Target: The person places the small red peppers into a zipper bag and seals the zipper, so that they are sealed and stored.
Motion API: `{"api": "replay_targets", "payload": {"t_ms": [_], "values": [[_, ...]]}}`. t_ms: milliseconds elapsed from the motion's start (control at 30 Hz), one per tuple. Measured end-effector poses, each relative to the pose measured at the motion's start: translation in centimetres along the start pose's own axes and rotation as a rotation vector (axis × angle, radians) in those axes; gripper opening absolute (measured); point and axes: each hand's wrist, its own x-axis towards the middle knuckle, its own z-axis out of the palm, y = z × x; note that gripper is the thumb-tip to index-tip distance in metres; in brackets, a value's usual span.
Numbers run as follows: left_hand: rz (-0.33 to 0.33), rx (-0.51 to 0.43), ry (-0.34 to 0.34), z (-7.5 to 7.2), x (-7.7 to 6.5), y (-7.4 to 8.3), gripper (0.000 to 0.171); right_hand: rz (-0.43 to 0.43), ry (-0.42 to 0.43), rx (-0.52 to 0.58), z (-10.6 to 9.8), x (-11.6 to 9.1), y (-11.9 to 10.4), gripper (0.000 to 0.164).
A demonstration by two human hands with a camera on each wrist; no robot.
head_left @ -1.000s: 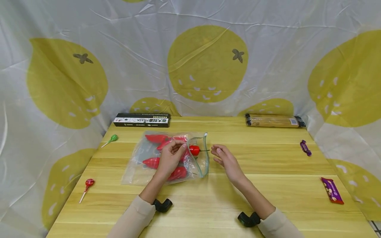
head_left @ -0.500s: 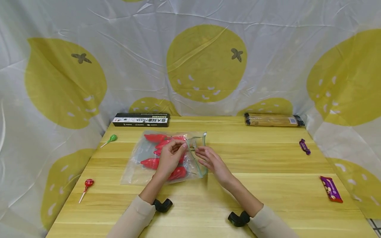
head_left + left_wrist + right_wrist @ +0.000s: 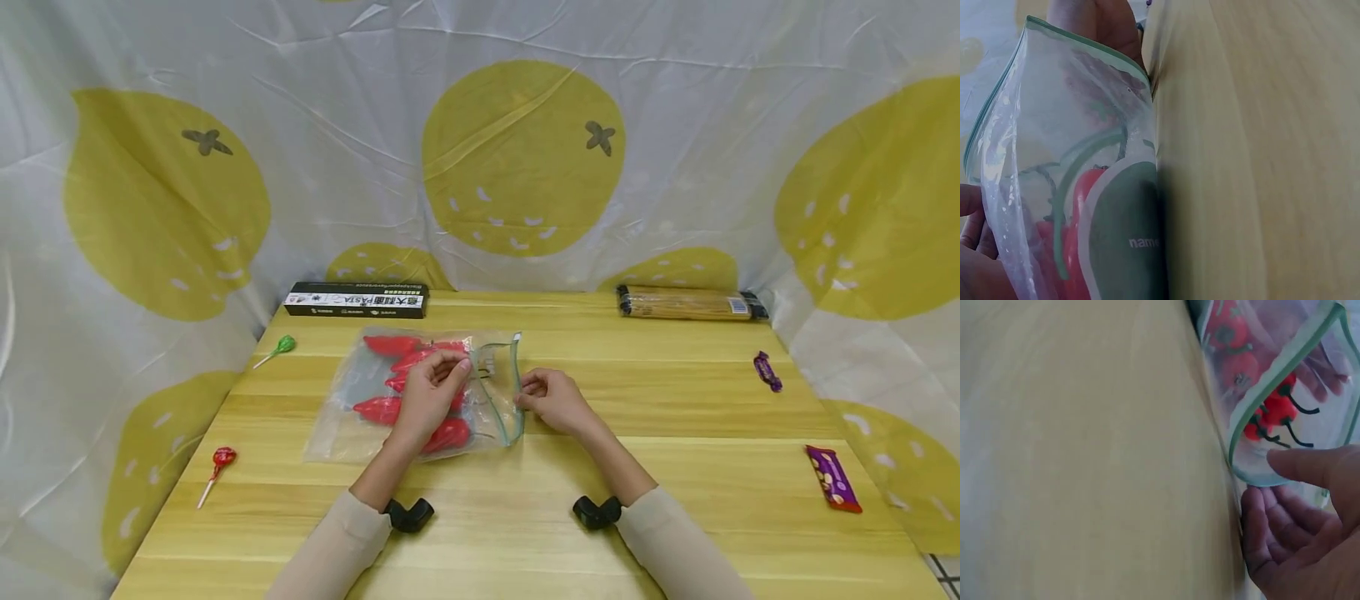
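A clear zip bag (image 3: 337, 437) with a green-edged mouth lies on the table, its mouth facing right. Several red chili peppers (image 3: 378, 410) are inside; their dark stems point toward the mouth in the right wrist view. My left hand (image 3: 429, 398) pinches the upper layer near the mouth and holds it raised. At the mouth's right edge, my right hand (image 3: 561, 404) pinches the green rim (image 3: 1257, 481), thumb on the inner side and fingers beneath. The left wrist view shows the mouth gaping and a green printed label (image 3: 1125, 244) on the bag's side.
Along the back are a black pasta box (image 3: 356, 302) and a packet of long noodles (image 3: 682, 303). Green (image 3: 286, 345) and red lollipops (image 3: 223, 457) lie at left. A purple wrapped candy (image 3: 767, 372) and a purple snack bar (image 3: 834, 477) lie at right. A patterned curtain (image 3: 360, 167) surrounds the table.
The red pepper sticking out at the mouth has gone inside the bag. My right hand reached left into the opening, then drew back to grip the rim. The left hand has stayed in place.
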Motion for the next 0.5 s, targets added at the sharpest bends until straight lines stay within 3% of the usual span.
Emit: {"api": "replay_targets", "payload": {"t_ms": [133, 233, 367, 500], "values": [[-0.008, -0.019, 0.004, 0.0, -0.2, 0.5, 0.03, -0.027, -0.007, -0.019, -0.1, -0.1, 0.0, 0.014], [0.015, -0.022, 0.015, -0.2, -0.3, 1.3, 0.028, -0.043, 0.0, 0.067, -1.1, -0.6, -0.4, 0.015], [0.098, -0.031, 0.02, -0.4, -0.8, 3.0, 0.023, -0.096, -0.03, 0.19, -4.0, -1.6, -1.5, 0.024], [0.217, -0.105, -0.006, -0.4, -1.5, 5.0, 0.018, -0.154, -0.045, 0.197, -7.6, -2.3, -3.5, 0.032]]}}
